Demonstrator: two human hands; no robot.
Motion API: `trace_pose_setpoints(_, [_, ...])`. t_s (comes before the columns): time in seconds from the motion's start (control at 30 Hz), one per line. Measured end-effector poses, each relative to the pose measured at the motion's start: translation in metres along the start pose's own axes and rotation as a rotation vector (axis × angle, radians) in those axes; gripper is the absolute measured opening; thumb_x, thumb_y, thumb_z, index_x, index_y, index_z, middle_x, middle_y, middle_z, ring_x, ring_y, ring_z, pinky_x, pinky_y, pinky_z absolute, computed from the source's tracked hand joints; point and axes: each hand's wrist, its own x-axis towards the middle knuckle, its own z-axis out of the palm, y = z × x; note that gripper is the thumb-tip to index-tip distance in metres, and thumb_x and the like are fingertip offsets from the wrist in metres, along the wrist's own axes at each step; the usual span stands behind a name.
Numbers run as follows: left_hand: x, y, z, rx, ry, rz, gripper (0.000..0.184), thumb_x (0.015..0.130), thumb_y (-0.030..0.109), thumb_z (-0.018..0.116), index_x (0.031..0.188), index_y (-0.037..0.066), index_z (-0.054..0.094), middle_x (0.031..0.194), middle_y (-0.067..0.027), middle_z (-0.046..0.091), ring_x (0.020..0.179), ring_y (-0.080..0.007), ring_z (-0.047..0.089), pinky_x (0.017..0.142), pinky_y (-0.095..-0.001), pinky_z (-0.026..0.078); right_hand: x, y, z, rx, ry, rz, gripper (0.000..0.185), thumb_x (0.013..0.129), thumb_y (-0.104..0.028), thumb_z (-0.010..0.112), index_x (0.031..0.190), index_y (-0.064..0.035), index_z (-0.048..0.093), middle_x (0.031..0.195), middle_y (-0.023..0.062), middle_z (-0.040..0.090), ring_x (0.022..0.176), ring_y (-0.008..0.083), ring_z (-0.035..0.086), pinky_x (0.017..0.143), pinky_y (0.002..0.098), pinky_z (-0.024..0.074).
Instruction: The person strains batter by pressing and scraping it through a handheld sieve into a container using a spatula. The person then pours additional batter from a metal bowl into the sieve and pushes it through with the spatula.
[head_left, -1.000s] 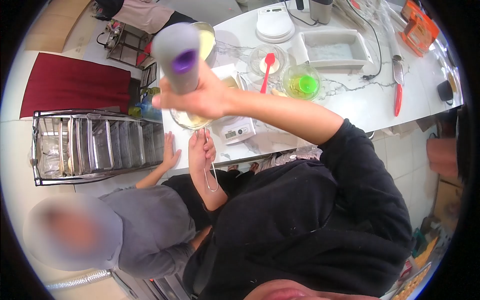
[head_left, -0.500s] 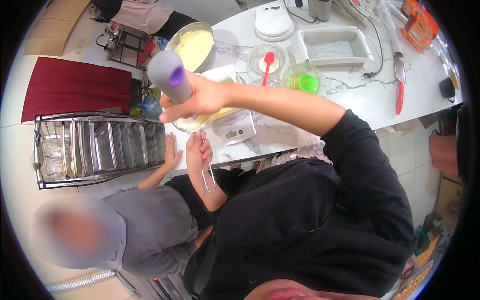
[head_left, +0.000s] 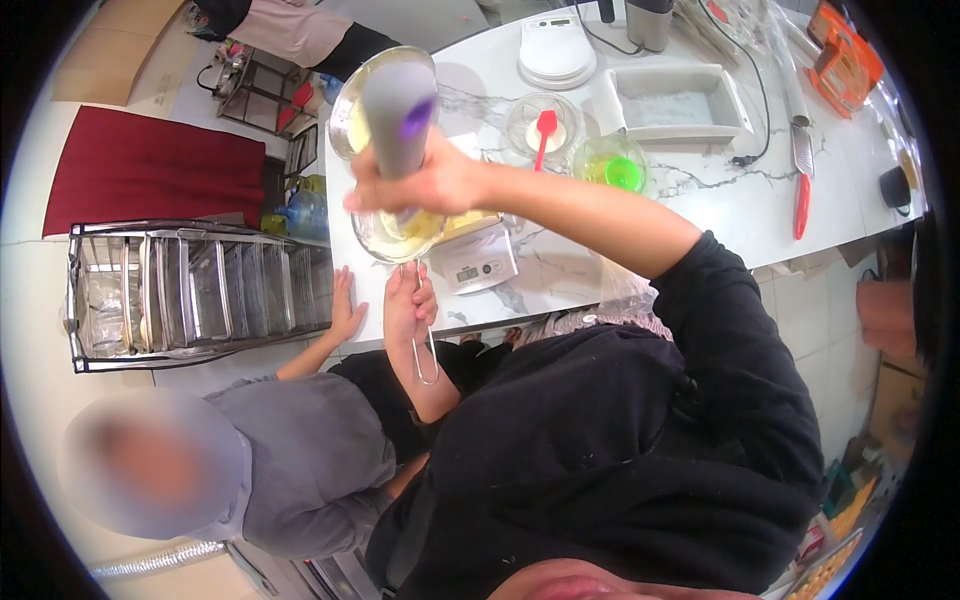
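Extending toward the frame's top edge, the grey cylindrical appliance (head_left: 398, 105), purple-marked, stands near-vertical at upper centre-left, gripped in the right hand (head_left: 425, 185). Directly below that fist lies the wire-handled sieve (head_left: 375, 248); the left hand (head_left: 410, 297) closes around its handle (head_left: 432, 365), running downward. Digital scale (head_left: 492, 262): right of sieve.

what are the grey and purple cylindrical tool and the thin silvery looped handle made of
The grey and purple cylindrical tool seems smooth plastic, from its even two-tone surface, though blur leaves this open. The thin silvery looped handle looks like polished metal wire: slim and shiny.
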Motion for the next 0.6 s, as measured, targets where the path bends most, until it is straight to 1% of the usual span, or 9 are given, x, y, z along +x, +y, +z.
trace_pose_setpoints(0.07, [-0.001, 0.001, 0.004, 0.012, -0.026, 0.019, 0.022, 0.088, 0.029, 0.041, 0.078, 0.009, 0.043, 0.047, 0.0052, 0.032, 0.032, -0.0034, 0.029, 0.027, -0.0169, 0.025, 0.007, -0.004, -0.007, 0.064, 0.129, 0.001, 0.035, 0.076, -0.01, 0.059, 0.048, -0.0033, 0.038, 0.047, -0.0016, 0.038, 0.043, 0.0068, 0.033, 0.04, 0.0241, 0.025])
trace_pose_setpoints(0.17, [-0.004, 0.004, 0.005, 0.047, -0.053, 0.031, 0.023, 0.088, 0.03, 0.041, 0.078, 0.009, 0.043, 0.047, 0.0054, 0.032, 0.032, -0.0031, 0.029, 0.028, -0.0167, 0.025, 0.018, 0.025, -0.023, -0.11, 0.258, -0.201, 0.025, 0.069, -0.007, 0.063, 0.051, -0.0034, 0.046, 0.046, -0.0002, 0.044, 0.041, 0.0071, 0.041, 0.04, 0.0226, 0.0324])
trace_pose_setpoints(0.27, [-0.006, 0.006, 0.01, 0.088, -0.02, 0.012, 0.024, 0.088, 0.031, 0.042, 0.078, 0.009, 0.043, 0.048, 0.0055, 0.032, 0.032, -0.003, 0.029, 0.028, -0.0166, 0.025, 0.022, 0.028, -0.022, 0.183, 0.457, -0.113, 0.029, 0.069, -0.006, 0.061, 0.048, -0.004, 0.042, 0.044, 0.0003, 0.041, 0.036, 0.0085, 0.038, 0.036, 0.0239, 0.0294])
trace_pose_setpoints(0.3, [-0.005, 0.005, 0.01, 0.085, -0.027, 0.007, 0.024, 0.087, 0.031, 0.042, 0.078, 0.009, 0.043, 0.048, 0.0055, 0.032, 0.033, -0.003, 0.029, 0.028, -0.0167, 0.025, 0.024, 0.024, -0.021, 0.172, 0.562, -0.038, 0.033, 0.071, -0.005, 0.056, 0.046, -0.0067, 0.034, 0.041, 0.0009, 0.034, 0.036, 0.0085, 0.029, 0.036, 0.024, 0.0216])
trace_pose_setpoints(0.4, [-0.007, 0.001, 0.007, 0.069, -0.027, -0.012, 0.024, 0.088, 0.031, 0.042, 0.078, 0.009, 0.043, 0.048, 0.0053, 0.032, 0.033, -0.0032, 0.029, 0.028, -0.017, 0.025, 0.027, 0.022, -0.031, 0.425, 0.555, 0.129, 0.036, 0.07, -0.005, 0.056, 0.046, -0.0078, 0.03, 0.041, 0.0002, 0.03, 0.035, 0.0089, 0.027, 0.036, 0.0243, 0.0213])
trace_pose_setpoints(0.43, [-0.006, 0.0, 0.006, 0.064, -0.022, -0.014, 0.024, 0.088, 0.031, 0.042, 0.078, 0.009, 0.043, 0.048, 0.0053, 0.032, 0.033, -0.0033, 0.029, 0.028, -0.017, 0.025, 0.028, 0.018, -0.03, 0.378, 0.574, 0.128, 0.037, 0.07, -0.005, 0.056, 0.047, -0.0086, 0.027, 0.041, -0.0006, 0.028, 0.035, 0.0091, 0.024, 0.036, 0.0245, 0.0212])
trace_pose_setpoints(0.53, [-0.001, 0.001, 0.008, 0.062, -0.008, 0.014, 0.023, 0.088, 0.03, 0.04, 0.079, 0.009, 0.042, 0.049, 0.005, 0.032, 0.034, -0.0035, 0.03, 0.029, -0.0171, 0.025, 0.034, -0.011, -0.011, 0.314, 0.613, 0.029, 0.037, 0.071, -0.006, 0.056, 0.047, -0.0083, 0.028, 0.042, -0.0002, 0.028, 0.035, 0.0084, 0.024, 0.036, 0.0242, 0.0214])
trace_pose_setpoints(0.57, [-0.001, 0.0, 0.009, 0.063, -0.003, 0.026, 0.023, 0.088, 0.03, 0.04, 0.079, 0.009, 0.042, 0.049, 0.0049, 0.032, 0.034, -0.0036, 0.03, 0.029, -0.0171, 0.025, 0.037, -0.02, -0.002, 0.31, 0.642, 0.028, 0.034, 0.071, -0.007, 0.056, 0.047, -0.0071, 0.032, 0.042, -0.0005, 0.031, 0.035, 0.0081, 0.027, 0.036, 0.025, 0.023])
trace_pose_setpoints(0.6, [0.001, 0.0, 0.011, 0.066, 0.003, 0.027, 0.023, 0.088, 0.029, 0.04, 0.079, 0.008, 0.042, 0.049, 0.0048, 0.032, 0.034, -0.0036, 0.029, 0.029, -0.0171, 0.025, 0.038, -0.022, 0.007, 0.211, 0.644, 0.019, 0.033, 0.072, -0.007, 0.056, 0.047, -0.0064, 0.034, 0.043, -0.0008, 0.033, 0.036, 0.0075, 0.028, 0.036, 0.0249, 0.0237])
